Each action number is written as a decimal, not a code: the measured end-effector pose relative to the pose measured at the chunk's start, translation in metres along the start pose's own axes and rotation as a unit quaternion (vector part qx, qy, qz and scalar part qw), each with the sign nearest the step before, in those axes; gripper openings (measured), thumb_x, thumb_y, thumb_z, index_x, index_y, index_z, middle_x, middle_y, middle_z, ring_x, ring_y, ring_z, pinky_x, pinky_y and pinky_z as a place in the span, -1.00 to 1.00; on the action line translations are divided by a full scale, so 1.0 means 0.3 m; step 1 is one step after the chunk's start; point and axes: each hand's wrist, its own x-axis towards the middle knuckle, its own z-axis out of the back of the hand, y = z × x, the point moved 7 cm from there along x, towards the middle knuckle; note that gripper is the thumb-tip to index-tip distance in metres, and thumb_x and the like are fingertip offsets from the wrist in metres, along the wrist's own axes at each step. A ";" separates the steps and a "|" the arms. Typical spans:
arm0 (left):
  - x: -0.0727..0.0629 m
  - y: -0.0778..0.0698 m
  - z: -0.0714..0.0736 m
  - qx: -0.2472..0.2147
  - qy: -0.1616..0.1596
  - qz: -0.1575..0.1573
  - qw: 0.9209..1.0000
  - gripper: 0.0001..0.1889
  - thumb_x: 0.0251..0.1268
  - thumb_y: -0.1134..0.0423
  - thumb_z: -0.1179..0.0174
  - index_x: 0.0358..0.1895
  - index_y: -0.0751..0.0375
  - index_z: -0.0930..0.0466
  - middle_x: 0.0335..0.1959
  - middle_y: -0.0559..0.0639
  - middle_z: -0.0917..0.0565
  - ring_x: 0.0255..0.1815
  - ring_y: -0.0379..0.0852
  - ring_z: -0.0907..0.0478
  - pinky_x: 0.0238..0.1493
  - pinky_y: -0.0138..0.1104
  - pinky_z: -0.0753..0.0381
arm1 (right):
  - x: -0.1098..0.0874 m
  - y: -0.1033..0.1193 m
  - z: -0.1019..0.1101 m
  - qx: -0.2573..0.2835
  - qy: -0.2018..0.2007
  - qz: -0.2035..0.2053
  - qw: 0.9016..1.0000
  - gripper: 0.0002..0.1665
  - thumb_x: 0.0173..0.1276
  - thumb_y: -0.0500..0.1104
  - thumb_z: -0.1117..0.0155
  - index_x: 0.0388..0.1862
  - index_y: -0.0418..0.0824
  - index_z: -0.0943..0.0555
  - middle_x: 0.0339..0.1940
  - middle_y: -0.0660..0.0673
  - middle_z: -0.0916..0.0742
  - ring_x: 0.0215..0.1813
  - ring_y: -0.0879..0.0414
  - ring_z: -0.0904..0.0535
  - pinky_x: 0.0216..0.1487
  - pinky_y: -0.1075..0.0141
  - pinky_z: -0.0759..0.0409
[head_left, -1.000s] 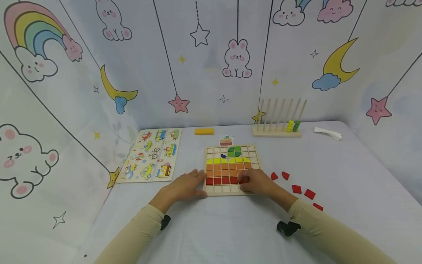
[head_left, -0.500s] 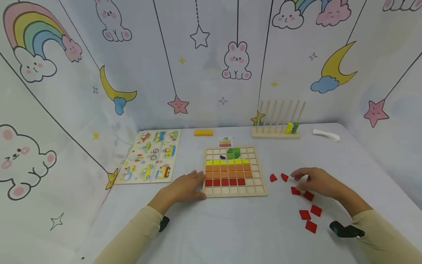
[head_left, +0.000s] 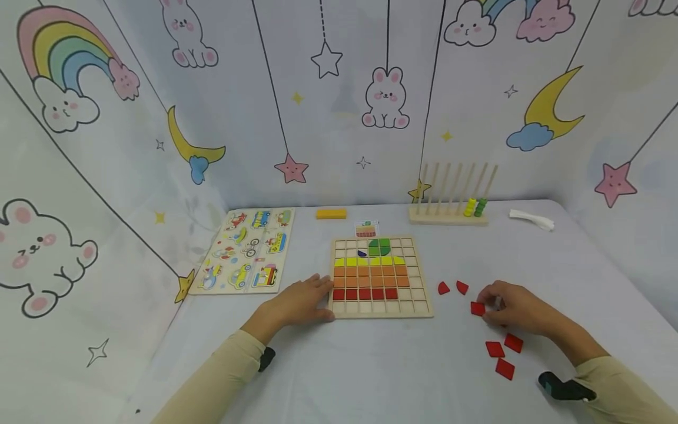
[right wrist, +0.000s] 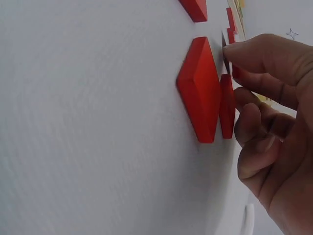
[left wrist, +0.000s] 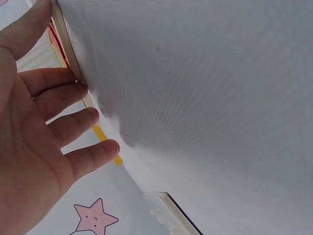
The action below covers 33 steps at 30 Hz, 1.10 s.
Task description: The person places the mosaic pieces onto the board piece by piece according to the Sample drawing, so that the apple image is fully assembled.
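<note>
A wooden grid board [head_left: 381, 309] lies mid-table, with red, orange, yellow, green and dark blue pieces in its cells. At the board's left edge rests my left hand [head_left: 302, 300], fingers extended and touching the rim; the left wrist view shows these fingers [left wrist: 63, 132] apart. My right hand [head_left: 519, 307] is low over the table right of the board, thumb and index fingertip at a red tile [head_left: 478, 308]. In the right wrist view, that hand [right wrist: 279, 107] pinches red between thumb and index, partly hidden by the fingers.
Two red quarter-round pieces [head_left: 452, 288] lie beside the board; several red tiles [head_left: 505, 369] lie nearer me. Behind are a picture card [head_left: 366, 229], yellow block [head_left: 331, 214], peg rack [head_left: 448, 219] and white strip [head_left: 532, 219]. A vehicle puzzle [head_left: 245, 253] lies left.
My right hand leaves the board, where one more red tile now sits in the red row, and moves right to the loose red tiles, closing thumb and index there. The left hand stays put.
</note>
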 end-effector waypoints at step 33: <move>-0.002 -0.003 0.001 -0.006 0.000 -0.003 1.000 -0.18 0.33 -0.18 -0.32 0.56 0.08 -0.29 0.59 -0.01 -0.30 0.64 0.07 -0.11 0.56 0.09 -0.19 | 0.287 0.327 -0.215 0.041 -0.011 0.017 0.999 -0.75 0.28 -0.27 -0.41 -0.06 -0.17 -0.64 -0.42 -0.01 -0.57 -0.34 0.13 -0.46 -0.44 0.35 -0.40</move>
